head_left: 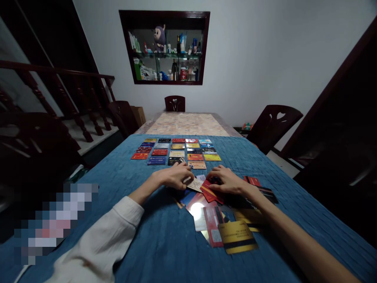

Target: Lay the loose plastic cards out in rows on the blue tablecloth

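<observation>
Blue cloth (165, 236); print (239, 235) illegible; left grip (176, 176) pinches beige card (195, 184), right grip (226, 180) red card (209, 192).

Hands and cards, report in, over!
Left hand: fingers on a pale card. Right hand: fingers at red cards. Loose cards overlap beneath; gold card nearest. Neat rows beyond. Over.

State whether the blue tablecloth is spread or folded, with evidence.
Spread: the blue tablecloth lies fairly flat beneath rows of cards, its far edge running across the table.
</observation>
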A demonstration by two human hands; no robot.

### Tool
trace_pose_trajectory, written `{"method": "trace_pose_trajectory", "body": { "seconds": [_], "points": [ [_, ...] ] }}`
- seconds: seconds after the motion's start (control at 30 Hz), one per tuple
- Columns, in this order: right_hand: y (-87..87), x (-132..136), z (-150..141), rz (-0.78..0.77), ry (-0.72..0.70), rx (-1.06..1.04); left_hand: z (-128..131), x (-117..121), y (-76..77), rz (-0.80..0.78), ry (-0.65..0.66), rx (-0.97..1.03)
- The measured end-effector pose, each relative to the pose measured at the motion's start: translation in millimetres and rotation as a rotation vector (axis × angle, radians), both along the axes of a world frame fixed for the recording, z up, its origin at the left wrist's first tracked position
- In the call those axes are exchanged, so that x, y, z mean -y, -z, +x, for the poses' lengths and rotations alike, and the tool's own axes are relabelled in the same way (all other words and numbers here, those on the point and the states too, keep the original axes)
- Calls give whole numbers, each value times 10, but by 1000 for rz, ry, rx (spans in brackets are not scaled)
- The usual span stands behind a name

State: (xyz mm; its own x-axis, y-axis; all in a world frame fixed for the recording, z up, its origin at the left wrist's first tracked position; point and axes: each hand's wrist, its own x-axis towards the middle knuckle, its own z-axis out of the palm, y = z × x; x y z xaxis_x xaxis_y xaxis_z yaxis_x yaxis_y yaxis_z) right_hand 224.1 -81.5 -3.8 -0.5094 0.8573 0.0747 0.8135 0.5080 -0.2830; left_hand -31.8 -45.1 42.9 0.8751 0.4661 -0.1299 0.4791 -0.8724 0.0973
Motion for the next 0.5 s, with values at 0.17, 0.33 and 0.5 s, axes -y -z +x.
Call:
{"method": "trace_pose_trajectory", "body": {
  "seconds": [0.17,0.33,0.5],
  "points": [
    [-33,48,-88,67,4,-18,-48,-38,-44,-25,-22,-11],
    [-27,103,-281,129,12,-40,-137,-104,-87,-63,-38,32],
    [-6,154,-455,186,-31,-42,-222,-183,-90,-119,-31,76]
  ]
}}
